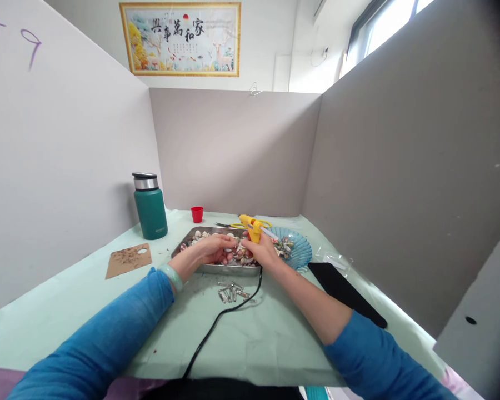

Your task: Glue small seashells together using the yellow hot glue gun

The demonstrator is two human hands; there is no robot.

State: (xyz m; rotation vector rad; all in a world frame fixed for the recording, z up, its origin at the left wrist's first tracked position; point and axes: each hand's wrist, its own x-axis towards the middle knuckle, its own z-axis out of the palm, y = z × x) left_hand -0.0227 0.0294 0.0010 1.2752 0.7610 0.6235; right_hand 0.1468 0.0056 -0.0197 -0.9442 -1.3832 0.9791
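Note:
A yellow hot glue gun (252, 228) with a white glue stick in its back is in my right hand (263, 251), fingers wrapped round the handle. My left hand (217, 249) is just beside it, palm partly up, fingertips pinched close to the gun's front. What those fingers hold, if anything, is too small to make out. Both hands are above a metal tray (223, 270) filled with small seashells (200, 235), and they cover part of it. A black cord (220, 315) trails from the gun toward the table's front edge.
Several silver metal clips (232, 292) lie before the tray. A blue plate (302, 248) with small pieces and a black flat object (345, 293) are right. Scissors (236, 225) and a red cup (197, 214) stand behind; a green bottle (150, 208) and brown card (127, 261) left. Grey panels (233, 150) enclose the table.

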